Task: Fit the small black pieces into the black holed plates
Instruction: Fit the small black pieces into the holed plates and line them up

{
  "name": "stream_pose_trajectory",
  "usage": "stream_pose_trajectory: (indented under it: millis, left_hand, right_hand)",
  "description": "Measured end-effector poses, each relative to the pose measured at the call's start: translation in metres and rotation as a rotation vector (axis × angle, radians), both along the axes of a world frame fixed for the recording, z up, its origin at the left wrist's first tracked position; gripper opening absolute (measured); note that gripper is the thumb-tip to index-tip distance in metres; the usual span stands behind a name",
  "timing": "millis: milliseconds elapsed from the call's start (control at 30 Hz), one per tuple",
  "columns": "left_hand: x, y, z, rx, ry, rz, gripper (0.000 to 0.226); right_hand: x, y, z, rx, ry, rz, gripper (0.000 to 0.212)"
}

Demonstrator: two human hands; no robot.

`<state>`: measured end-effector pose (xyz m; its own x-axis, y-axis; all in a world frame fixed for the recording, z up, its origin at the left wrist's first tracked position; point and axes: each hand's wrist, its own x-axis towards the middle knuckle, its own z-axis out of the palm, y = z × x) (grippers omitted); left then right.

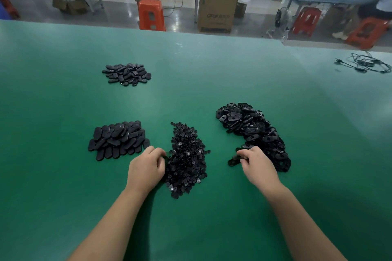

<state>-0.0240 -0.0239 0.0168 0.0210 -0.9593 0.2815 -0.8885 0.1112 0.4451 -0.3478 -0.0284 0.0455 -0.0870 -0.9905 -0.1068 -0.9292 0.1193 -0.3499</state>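
The small black plastic pieces [186, 159], heaped between both hands, touch the left hand [146, 168] picking there, while the right hand [257, 166] pinches one black oval holed plate [234, 160] lying rightward.

I count four black piles [186, 159] on my desk [212, 74], two hands [146, 167], and four red stools [151, 15].

I am reading only one marking: pale printed lettering on the front of the tall cardboard box [217, 9] standing on the floor beyond the far edge of the green bench [212, 65]. It is looking like "OTOR", followed by smaller characters too blurred to make out.
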Motion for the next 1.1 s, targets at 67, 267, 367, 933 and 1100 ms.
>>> stream_pose_trajectory:
  millis: [67, 267, 367, 933, 1100]
  left_hand:
    - [0.000, -0.001, -0.001, 0.018, 0.011, 0.006, 0.014]
    - [0.002, -0.001, 0.000, 0.058, 0.036, 0.013, 0.010]
    - [0.002, -0.001, -0.001, 0.058, 0.044, 0.018, 0.005]
    - [0.006, -0.007, -0.005, 0.086, 0.070, 0.029, 0.010]
    - [0.006, -0.008, -0.005, 0.072, 0.079, 0.027, 0.011]
  right_hand:
    - [-0.002, -0.004, -0.001, 0.003, 0.041, 0.027, 0.026]
    - [-0.002, -0.013, -0.002, -0.019, 0.078, 0.061, 0.022]
    - [-0.002, -0.018, -0.001, 0.023, 0.099, 0.070, 0.030]
    - [-0.004, -0.037, 0.010, 0.081, 0.070, 0.125, 0.023]
    - [-0.003, -0.038, 0.010, 0.071, 0.067, 0.122, 0.018]
